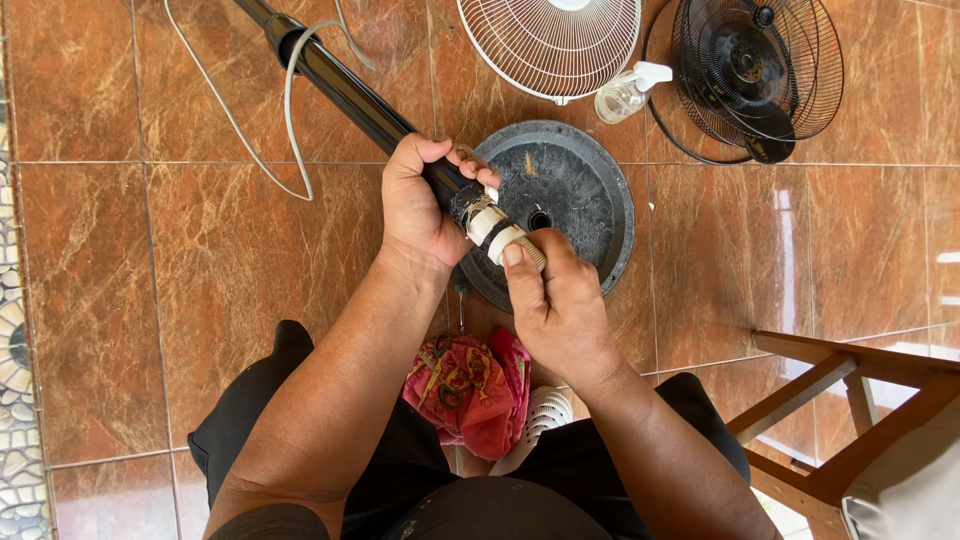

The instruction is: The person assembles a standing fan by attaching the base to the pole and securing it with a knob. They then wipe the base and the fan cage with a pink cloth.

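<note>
My left hand grips a long black fan pole near its lower end, holding it slanted above the floor. My right hand is closed around the pole's whitish threaded end piece, thumb lying along it. Directly beneath both hands a round dark grey fan base with a centre hole lies flat on the brown tiles. A white cable loops around the pole farther up.
A white fan grille, a clear spray bottle and a black fan grille lie at the top. A red cloth and a white slotted part rest between my knees. A wooden stool stands at lower right.
</note>
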